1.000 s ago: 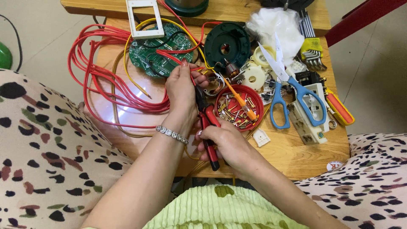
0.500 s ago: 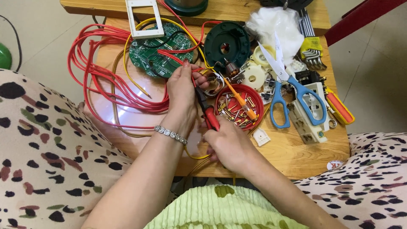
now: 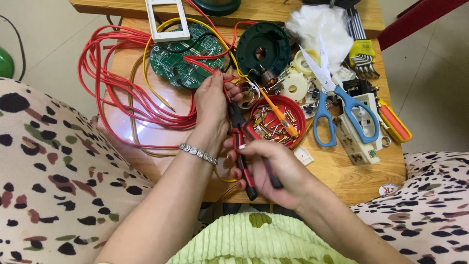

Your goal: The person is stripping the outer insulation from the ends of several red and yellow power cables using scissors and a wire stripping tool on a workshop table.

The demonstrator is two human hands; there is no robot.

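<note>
My right hand [image 3: 273,168] grips the red-handled pliers [image 3: 244,146] by their stiff handles; just ahead, my left hand [image 3: 212,105] pinches the thin, springy red wire [image 3: 122,93], likely slippery.

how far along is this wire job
Done: parts are laid out, with a green circuit board bare on the table. In hand: the left hand pinches a red wire while the right hand grips red-handled pliers at it. Left: the wire's loops lie loose.

Single head view, looking steeply down, close over small wooden table [image 3: 337,171] and lap.
</note>
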